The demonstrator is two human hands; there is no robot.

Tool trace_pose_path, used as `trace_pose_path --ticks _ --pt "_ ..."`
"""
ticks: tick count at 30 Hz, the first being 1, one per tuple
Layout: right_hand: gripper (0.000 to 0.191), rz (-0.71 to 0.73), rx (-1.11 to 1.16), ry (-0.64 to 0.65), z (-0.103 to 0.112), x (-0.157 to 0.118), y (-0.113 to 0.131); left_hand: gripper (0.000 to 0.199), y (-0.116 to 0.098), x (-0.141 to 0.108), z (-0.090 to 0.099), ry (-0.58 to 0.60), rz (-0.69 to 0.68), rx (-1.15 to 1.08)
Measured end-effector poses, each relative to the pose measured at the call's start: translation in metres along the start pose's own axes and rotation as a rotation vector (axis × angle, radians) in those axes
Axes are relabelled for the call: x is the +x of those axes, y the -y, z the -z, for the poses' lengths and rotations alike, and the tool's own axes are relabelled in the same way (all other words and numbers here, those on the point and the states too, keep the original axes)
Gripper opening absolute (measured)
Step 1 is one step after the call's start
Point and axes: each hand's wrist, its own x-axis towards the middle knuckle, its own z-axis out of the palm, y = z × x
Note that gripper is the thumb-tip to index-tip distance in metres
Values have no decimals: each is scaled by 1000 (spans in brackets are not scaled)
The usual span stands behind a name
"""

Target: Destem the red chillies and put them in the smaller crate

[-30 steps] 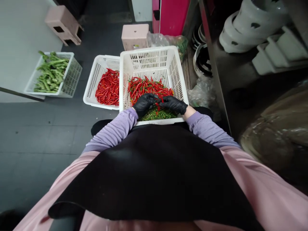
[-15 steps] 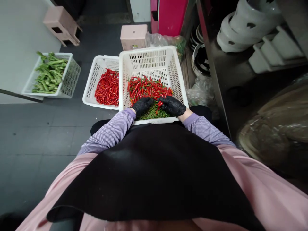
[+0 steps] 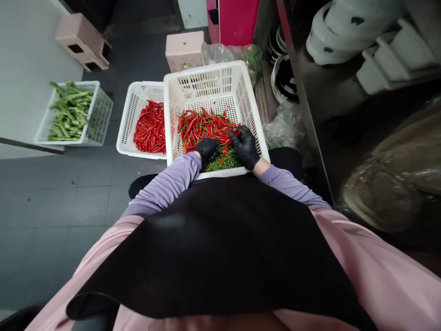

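Observation:
A white slatted plastic basket sits against my lap, with red chilies heaped in its middle. Green chili stems lie piled along its near side. My right hand, in a black glove, is closed on red chilies over the right of the heap; their tips show at its fingers. Gloved in black too, my left hand is low at the left of the stems, its fingers curled in. What it holds, if anything, is hidden.
Left of the basket, a second white basket holds red chilies without visible stems. Farther left, a white basket contains green stalks. Pink stools stand behind. A metal shelf with white containers runs along the right.
My right hand has lifted and turned its fingers upward, with red chilies in them. My left hand has drawn slightly nearer to me. The view has shifted a little.

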Motion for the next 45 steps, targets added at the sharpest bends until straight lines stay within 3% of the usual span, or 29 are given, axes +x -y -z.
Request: trace_pose_path --ticks 2,5,7,10,15,20,24,28,32,35,38,41,43,45 --pt "40 -123 128 -117 13 11 -1 53 -3 2 0 32 105 109" --pt "37 -373 345 -186 32 26 -3 45 -12 4 -13 119 91 224" --pt "37 -455 423 -150 38 31 -2 46 -20 12 -27 145 71 252" --pt "34 -484 437 -27 39 28 1 52 -28 33 -44 159 171 232" --pt "37 -449 304 158 39 21 5 49 -23 57 -38 319 259 205" --pt "53 -485 196 288 39 16 10 34 1 30 -14 222 267 111" --pt "50 -533 139 376 31 8 14 49 14 -3 -7 143 235 -242" --pt "59 -497 129 475 19 1 17 64 11 -27 -9 166 95 -676" --pt "57 -476 277 368 4 -7 18 65 5 -37 -11 187 -23 -909" --pt "54 -461 277 267 -3 -11 18 66 4 -40 -12 182 -21 -862" --pt "43 -290 -17 240 -2 -12 22 65 5 -44 -12 116 8 -721" --pt "22 -87 -313 309 5 -9 26 60 9 -49 -9 53 39 -615" --pt "18 -85 -324 394 11 -4 27 54 13 -53 -7 60 77 -581" --pt "25 -199 -206 422 17 1 28 49 20 -56 -5 62 128 -582"
